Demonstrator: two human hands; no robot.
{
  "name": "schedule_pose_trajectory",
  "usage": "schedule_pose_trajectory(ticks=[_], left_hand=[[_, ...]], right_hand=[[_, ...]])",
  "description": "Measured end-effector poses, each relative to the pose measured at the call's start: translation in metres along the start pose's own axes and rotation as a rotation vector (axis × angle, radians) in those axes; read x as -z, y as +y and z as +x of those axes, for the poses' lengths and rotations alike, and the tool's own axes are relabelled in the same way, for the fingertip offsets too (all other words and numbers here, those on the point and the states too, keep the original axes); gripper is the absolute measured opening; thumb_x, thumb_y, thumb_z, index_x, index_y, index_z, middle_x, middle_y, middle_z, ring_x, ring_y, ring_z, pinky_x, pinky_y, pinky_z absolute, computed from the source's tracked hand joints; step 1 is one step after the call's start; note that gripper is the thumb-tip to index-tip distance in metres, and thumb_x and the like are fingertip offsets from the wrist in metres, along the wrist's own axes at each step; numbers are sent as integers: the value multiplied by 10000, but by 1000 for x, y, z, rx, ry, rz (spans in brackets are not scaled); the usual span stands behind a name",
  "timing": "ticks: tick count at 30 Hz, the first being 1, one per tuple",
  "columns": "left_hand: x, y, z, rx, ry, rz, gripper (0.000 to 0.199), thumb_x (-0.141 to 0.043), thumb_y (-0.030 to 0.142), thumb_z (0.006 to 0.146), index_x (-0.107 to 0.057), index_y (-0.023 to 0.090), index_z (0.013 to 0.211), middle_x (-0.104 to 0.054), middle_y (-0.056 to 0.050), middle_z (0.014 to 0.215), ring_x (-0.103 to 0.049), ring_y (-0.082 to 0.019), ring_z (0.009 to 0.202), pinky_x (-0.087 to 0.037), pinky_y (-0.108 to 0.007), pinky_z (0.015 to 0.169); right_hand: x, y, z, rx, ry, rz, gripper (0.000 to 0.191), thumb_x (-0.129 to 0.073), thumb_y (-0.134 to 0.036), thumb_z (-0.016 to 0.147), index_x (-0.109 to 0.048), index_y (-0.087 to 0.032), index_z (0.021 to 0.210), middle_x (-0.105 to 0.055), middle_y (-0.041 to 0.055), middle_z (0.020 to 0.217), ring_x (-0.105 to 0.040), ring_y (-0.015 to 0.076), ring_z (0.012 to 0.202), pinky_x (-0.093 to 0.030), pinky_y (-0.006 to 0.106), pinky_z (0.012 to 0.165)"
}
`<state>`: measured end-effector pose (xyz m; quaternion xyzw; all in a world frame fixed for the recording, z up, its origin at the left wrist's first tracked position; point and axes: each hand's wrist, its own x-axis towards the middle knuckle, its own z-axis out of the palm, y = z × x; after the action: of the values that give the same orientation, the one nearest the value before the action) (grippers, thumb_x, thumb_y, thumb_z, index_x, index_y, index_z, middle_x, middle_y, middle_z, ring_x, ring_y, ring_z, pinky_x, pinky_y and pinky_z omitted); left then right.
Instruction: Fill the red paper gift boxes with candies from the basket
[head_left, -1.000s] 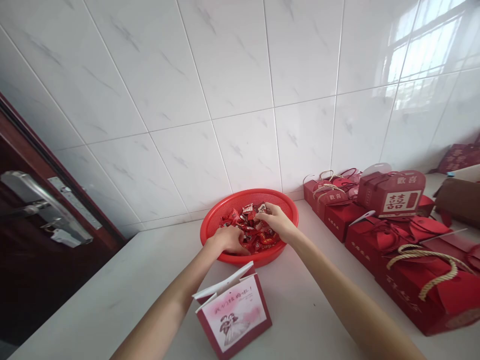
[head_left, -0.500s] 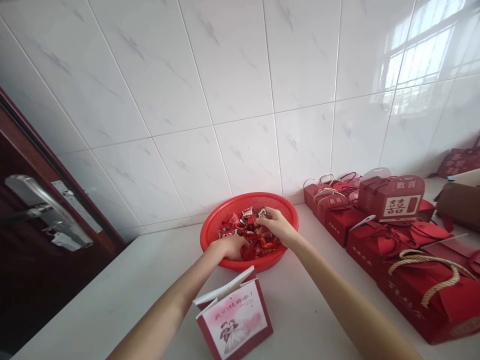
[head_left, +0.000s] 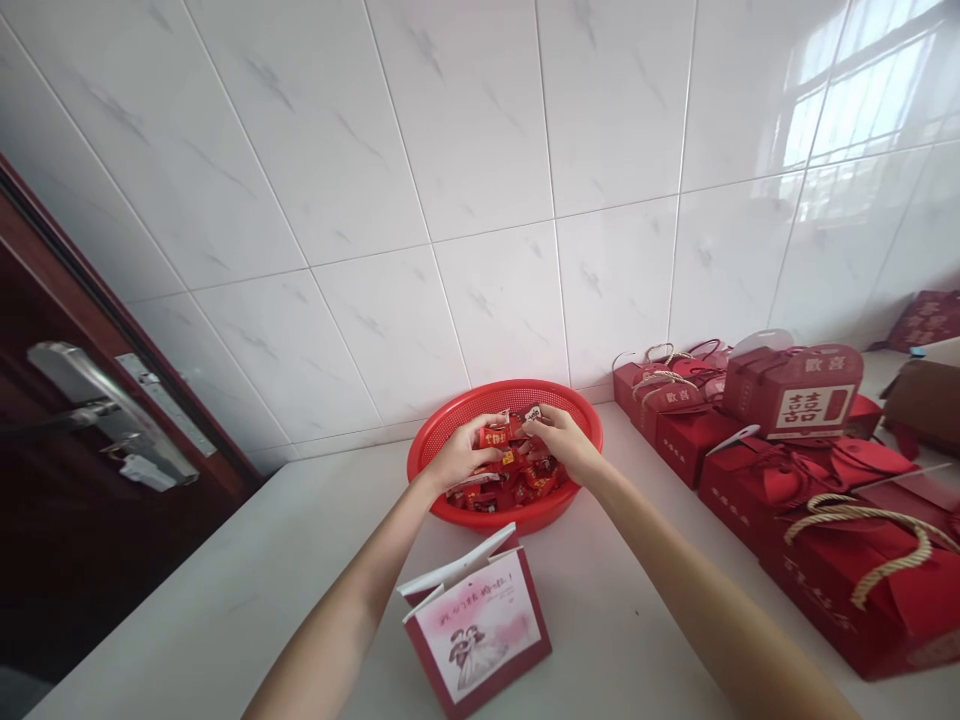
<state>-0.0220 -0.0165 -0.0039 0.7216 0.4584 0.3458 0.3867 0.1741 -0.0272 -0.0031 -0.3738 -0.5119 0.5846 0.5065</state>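
Note:
A red plastic basket (head_left: 424,440) stands against the tiled wall, with many wrapped candies (head_left: 536,478) in red packaging inside. Over its left side, my left hand (head_left: 466,452) has its fingers closed around a red-wrapped candy (head_left: 493,437). My right hand (head_left: 561,440) pinches another small candy (head_left: 532,414) with a pale, dark-lettered wrapper near the back of the basket. Just in front of the basket stands a small gift box (head_left: 480,630) with its top flaps open and a printed couple on its pink face.
Red gift boxes with rope handles (head_left: 832,560) line the counter on the right. A box with a white character label (head_left: 802,400) sits on top of them. A brown carton (head_left: 926,405) is at far right. On the left is a dark door with a metal handle (head_left: 97,400).
My left hand has risen from the basket's near side and moved up and right, now with a red candy. My right hand stays near the back with its candy, shifted slightly. The view has tilted slightly.

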Motion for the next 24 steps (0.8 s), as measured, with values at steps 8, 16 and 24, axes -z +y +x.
schedule_pose_trajectory(ticks=[8,16,24], left_hand=[[-2,-4,3,-63,77,-39,536,-712,235,719,-604,191,1242,-579,-107,1422,-526,-307,1328,-470,-415,1070],[-4,-7,8,69,78,287,705,-621,99,703,-547,238,1390,-594,-74,1424,-544,-297,1311,-432,-415,1097],[-22,21,46,33,-166,588,265,-705,298,726,-776,272,980,-749,-50,1065,-655,-328,1070,-483,-391,924]], right_hand=[[-1,-2,-1,18,112,80,122,-633,-292,689,-542,-214,668,-596,-15,703,-614,163,658,-541,279,574],[0,-1,5,81,325,229,144,-603,-342,686,-553,-211,718,-653,11,793,-623,153,671,-537,278,603],[0,-3,5,102,366,303,136,-612,-314,633,-556,-205,690,-657,0,751,-621,156,616,-529,292,570]])
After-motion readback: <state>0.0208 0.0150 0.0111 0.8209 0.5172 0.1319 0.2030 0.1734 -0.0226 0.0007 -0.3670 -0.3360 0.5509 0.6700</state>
